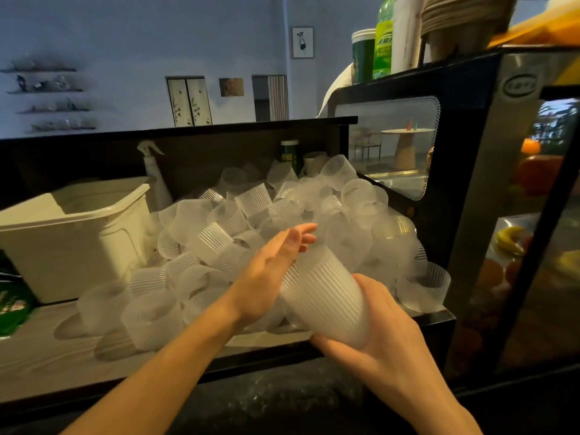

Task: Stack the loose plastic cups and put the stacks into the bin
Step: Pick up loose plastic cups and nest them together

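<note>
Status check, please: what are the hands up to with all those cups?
Right hand grips cup stack. Left hand open, flat against its top. Bin waits left. Loose cups still heaped.

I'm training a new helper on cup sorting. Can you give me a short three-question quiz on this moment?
1. True or false: the right hand grips the held cup stack at its base.
2. The bin stands on which side of the loose cup pile: A left, B right, C behind?
3. Fill in: the left hand lies against the stack with fingers ____.

Key: 1 true; 2 A; 3 straight.
</note>
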Motion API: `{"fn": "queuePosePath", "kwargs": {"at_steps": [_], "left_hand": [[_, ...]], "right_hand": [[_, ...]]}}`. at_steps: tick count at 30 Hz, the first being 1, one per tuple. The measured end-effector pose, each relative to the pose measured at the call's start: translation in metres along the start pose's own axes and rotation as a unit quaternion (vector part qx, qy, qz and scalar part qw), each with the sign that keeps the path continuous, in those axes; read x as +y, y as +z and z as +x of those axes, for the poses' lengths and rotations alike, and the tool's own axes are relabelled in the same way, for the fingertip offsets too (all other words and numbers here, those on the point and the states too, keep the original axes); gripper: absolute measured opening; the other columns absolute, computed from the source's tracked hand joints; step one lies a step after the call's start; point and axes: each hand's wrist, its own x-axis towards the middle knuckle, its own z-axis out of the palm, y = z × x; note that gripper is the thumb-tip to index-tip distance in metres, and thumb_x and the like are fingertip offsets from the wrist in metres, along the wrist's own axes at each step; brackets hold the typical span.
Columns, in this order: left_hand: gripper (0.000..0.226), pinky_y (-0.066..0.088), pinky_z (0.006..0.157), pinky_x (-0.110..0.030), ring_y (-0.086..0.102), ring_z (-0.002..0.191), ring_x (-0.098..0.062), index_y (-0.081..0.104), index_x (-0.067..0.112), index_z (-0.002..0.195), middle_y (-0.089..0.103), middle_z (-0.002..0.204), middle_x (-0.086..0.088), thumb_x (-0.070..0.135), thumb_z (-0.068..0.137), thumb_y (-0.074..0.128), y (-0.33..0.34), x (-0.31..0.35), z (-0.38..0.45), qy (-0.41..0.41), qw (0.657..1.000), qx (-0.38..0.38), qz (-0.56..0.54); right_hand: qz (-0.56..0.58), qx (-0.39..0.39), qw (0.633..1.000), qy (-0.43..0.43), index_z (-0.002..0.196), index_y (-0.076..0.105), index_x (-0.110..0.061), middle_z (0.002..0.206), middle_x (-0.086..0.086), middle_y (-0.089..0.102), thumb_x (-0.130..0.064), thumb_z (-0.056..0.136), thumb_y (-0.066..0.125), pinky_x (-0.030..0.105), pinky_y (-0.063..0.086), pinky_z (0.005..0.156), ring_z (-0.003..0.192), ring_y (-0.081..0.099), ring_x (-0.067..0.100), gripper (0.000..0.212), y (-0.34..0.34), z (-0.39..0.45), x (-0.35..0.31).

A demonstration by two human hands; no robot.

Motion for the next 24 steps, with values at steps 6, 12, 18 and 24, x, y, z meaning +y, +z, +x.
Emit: {"fn": "queuePosePath", "kwargs": {"at_steps": [6, 12, 18, 24], "left_hand": [[0.059, 0.049, 0.094, -0.022, 0.053, 0.117, -0.006, 0.045, 0.025, 0.144, 0.052, 0.135, 0.007, 0.041, 0.091, 0.065, 0.016, -0.009, 0.043, -0.001, 0.988, 0.071, 0.135], [0.105, 0.036, 0.113, -0.051, 0.034, 0.139, -0.025, 0.017, 0.033, 0.154, 0.032, 0.155, 0.000, 0.064, 0.072, 0.074, 0.049, -0.025, 0.075, -0.033, 0.965, 0.004, 0.260], [0.084, 0.049, 0.101, -0.041, 0.049, 0.117, -0.020, 0.038, 0.023, 0.145, 0.046, 0.134, -0.003, 0.048, 0.076, 0.079, 0.058, -0.026, 0.084, -0.004, 0.967, 0.076, 0.242], [0.091, 0.045, 0.088, -0.022, 0.050, 0.112, -0.006, 0.037, 0.026, 0.149, 0.047, 0.134, 0.009, 0.068, 0.074, 0.065, 0.028, -0.014, 0.064, -0.003, 0.988, 0.112, 0.108]], "right_hand": [[0.010, 0.012, 0.996, 0.086, 0.114, 0.025, -0.045, 0.106, -0.028, 0.040, -0.064, 0.063, 0.076, 0.020, 0.054, 0.071, 0.092, 0.052, -0.001, 0.074, -0.019, -0.015, 0.019], [-0.010, 0.024, 0.991, 0.128, 0.116, 0.022, -0.045, 0.112, -0.022, 0.039, -0.069, 0.058, 0.076, 0.025, 0.053, 0.079, 0.098, 0.050, 0.003, 0.083, -0.037, -0.025, 0.042], [-0.057, 0.057, 0.986, 0.146, 0.115, 0.022, -0.043, 0.111, -0.018, 0.038, -0.080, 0.055, 0.069, 0.026, 0.054, 0.080, 0.096, 0.051, 0.006, 0.085, -0.042, -0.028, 0.052], [-0.071, 0.062, 0.988, 0.121, 0.122, 0.024, -0.038, 0.113, -0.016, 0.038, -0.074, 0.061, 0.071, 0.029, 0.056, 0.080, 0.097, 0.051, 0.007, 0.084, -0.042, -0.027, 0.059]]}}
